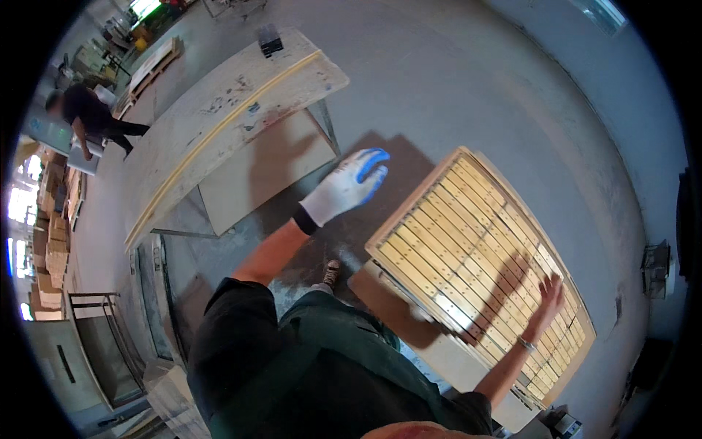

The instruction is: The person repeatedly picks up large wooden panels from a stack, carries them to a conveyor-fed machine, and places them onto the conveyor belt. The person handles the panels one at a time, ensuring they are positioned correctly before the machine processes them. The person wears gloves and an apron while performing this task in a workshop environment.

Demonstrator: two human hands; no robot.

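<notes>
Dark clothing [322, 380] of the wearer is seen nearest the camera, filling the lower middle. Yellow strips [453, 227], dotted with small dark holes, are laid side by side in close rows on a brown-edged board [572, 372] at the right of the view; the board is set slantwise, raised above the floor. Over its lower right part the right hand [550, 300] is held, bare, a band [525, 342] worn at the wrist; fingers are loosely extended, nothing seen grasped, contact with the strips cannot be told. A dark shadow is cast across the rows beside it. The left hand [349, 186], gloved in white with blue fingers, is held out between the board and a long table, clear of both; fingers are released, nothing gripped. The table [186, 139] is stained and spotted on top; a long thin yellow strip [221, 128] is laid lengthwise along it, and a small dark pile [270, 45] is placed near its far end. One shoe [331, 272] is seen on the grey floor [439, 88]. Farther off, upper left, another person [91, 113] in dark clothes is seen near stacked boxes [55, 241].
</notes>
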